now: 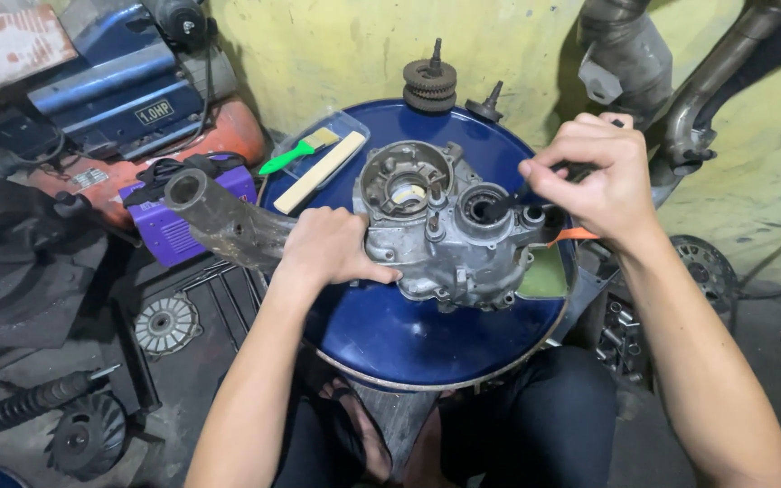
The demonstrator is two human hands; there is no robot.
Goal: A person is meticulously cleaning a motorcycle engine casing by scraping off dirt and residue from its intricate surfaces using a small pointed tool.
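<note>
- While the grey metal engine casing (445, 230) lies on the round blue drum top (427, 334) that serves as my surface, my left hand (327, 246) presses on its near-left edge, fingers closed and curled against the metal.
- My right hand (594, 172) pinches a thin dark tool (517, 194) between thumb and fingers, its tip down in the round bore on the casing's right side.
- I judge the work mid-way: the casing lies open and stripped, and a gear stack (430, 83) stands apart at the drum's far rim (the bore is still being worked).
- A green-handled brush (298, 150) and a pale wooden strip (320, 172) rest in a clear tray (352, 125) to the left.
- The tool's tip is hidden inside the bore, and an orange strap (573, 236) disappears under my right wrist.
</note>
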